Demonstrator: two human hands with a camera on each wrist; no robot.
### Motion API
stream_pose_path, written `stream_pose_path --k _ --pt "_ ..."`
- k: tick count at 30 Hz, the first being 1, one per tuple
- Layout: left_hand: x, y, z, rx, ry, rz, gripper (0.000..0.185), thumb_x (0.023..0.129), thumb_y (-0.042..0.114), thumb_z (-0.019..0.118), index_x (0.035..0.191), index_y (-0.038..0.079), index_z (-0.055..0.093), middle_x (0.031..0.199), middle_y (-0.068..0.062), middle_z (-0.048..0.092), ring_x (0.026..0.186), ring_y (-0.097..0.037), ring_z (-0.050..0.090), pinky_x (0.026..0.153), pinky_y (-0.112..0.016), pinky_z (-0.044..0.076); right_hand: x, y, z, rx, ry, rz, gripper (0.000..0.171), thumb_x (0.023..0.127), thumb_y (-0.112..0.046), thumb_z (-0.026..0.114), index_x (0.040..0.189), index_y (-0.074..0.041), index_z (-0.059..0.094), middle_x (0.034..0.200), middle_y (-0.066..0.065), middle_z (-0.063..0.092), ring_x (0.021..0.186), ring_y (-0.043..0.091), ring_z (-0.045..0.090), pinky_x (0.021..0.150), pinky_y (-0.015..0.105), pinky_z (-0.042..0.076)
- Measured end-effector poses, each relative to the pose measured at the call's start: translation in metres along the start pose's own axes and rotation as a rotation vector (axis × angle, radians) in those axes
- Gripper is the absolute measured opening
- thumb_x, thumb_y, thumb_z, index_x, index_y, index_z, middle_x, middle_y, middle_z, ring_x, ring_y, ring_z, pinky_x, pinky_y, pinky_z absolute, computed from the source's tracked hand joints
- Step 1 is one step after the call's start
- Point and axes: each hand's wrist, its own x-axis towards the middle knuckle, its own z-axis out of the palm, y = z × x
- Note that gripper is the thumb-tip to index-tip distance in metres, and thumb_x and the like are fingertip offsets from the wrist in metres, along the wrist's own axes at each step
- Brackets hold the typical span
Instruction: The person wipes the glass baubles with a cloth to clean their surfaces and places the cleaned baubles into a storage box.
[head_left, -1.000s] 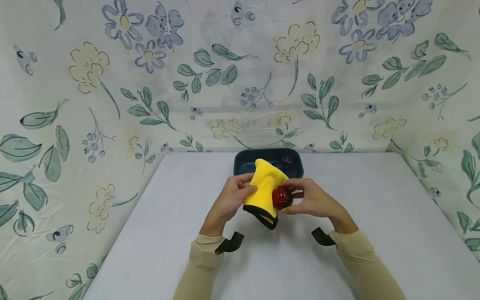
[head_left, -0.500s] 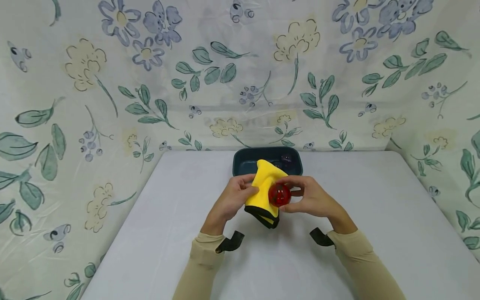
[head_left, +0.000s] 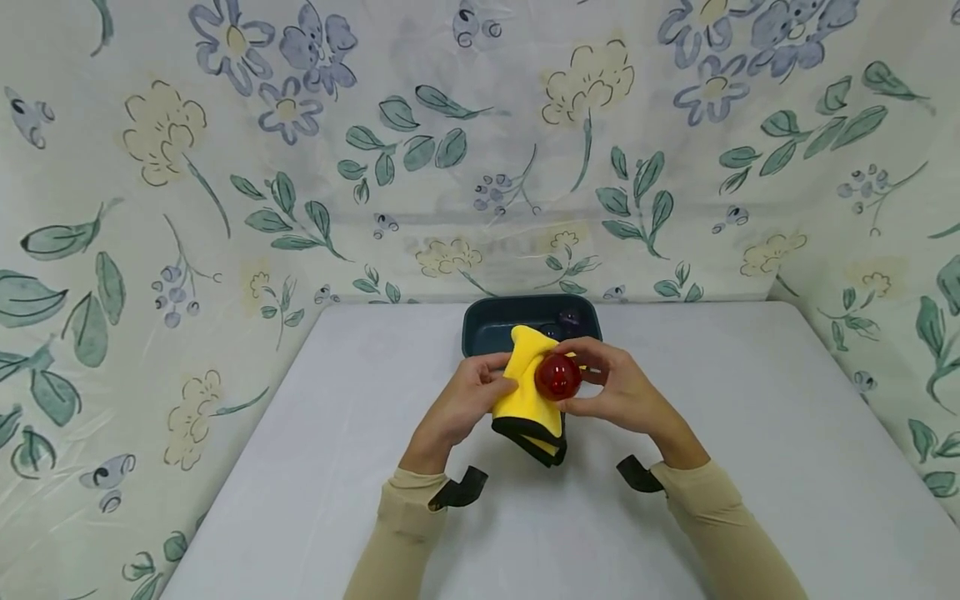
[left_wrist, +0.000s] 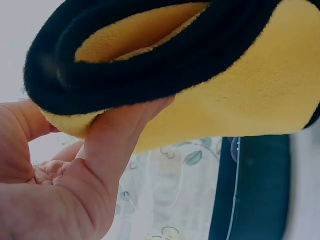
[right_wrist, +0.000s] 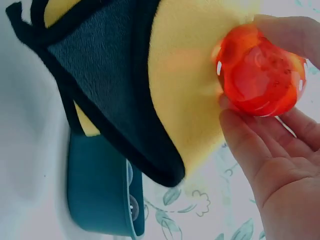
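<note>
My left hand [head_left: 467, 398] grips a folded yellow cloth [head_left: 528, 393] with black edging, held above the table. The left wrist view shows my thumb [left_wrist: 117, 135] pressed on the cloth [left_wrist: 240, 95] under its black rim. My right hand [head_left: 611, 388] holds a glossy red ball [head_left: 558, 377] between thumb and fingers, pressed against the cloth's right side. In the right wrist view the ball [right_wrist: 260, 70] touches the yellow cloth [right_wrist: 185, 90].
A dark teal tray [head_left: 487, 321] sits on the white table [head_left: 300, 467] just behind the hands, with a small dark object [head_left: 570, 319] in it. Flowered sheets [head_left: 187, 167] wall in the table at the back and both sides.
The red ball has risen a little along the cloth and shows more fully. Both hands have shifted slightly away from me, toward the tray.
</note>
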Motion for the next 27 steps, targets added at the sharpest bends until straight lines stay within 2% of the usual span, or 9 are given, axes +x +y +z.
stream_pose_path --k 10,15,22,27 --pt "-0.0015 0.0029 -0.0031 -0.004 0.028 -0.016 0.052 0.102 0.009 0.054 0.152 -0.003 0.044 0.132 -0.025 0.069 0.1 -0.021 0.074 0.094 -0.037 0.063 0.0032 0.0023 -0.0007 -0.101 0.012 -0.004 0.071 0.077 -0.009 0.09 0.141 -0.008 0.059 0.136 0.011 0.058 0.126 0.034 0.065 0.1 0.044 0.058" --pt "-0.0029 0.0016 -0.0014 -0.009 0.04 -0.021 0.052 0.102 0.007 0.055 0.151 -0.004 0.045 0.131 -0.025 0.069 0.101 -0.022 0.074 0.095 -0.039 0.062 0.0005 0.0055 0.0027 -0.111 0.035 0.004 0.064 0.077 -0.008 0.089 0.135 -0.009 0.062 0.133 0.01 0.059 0.121 0.032 0.065 0.098 0.042 0.06" --pt "-0.0056 0.001 0.0 -0.016 0.063 -0.021 0.052 0.101 0.008 0.056 0.151 -0.004 0.046 0.13 -0.025 0.069 0.099 -0.02 0.073 0.094 -0.038 0.063 -0.0029 0.0086 0.0049 -0.098 0.034 0.072 0.064 0.078 -0.016 0.09 0.134 -0.01 0.058 0.132 0.012 0.065 0.11 0.028 0.071 0.097 0.04 0.062" --pt "-0.006 0.0006 -0.0006 -0.024 0.085 -0.028 0.052 0.101 0.009 0.056 0.151 -0.002 0.047 0.129 -0.024 0.07 0.096 -0.019 0.072 0.093 -0.036 0.063 -0.002 0.01 0.0038 -0.19 0.035 0.053 0.062 0.076 -0.024 0.091 0.13 -0.01 0.065 0.125 0.006 0.07 0.103 0.019 0.065 0.098 0.043 0.06"
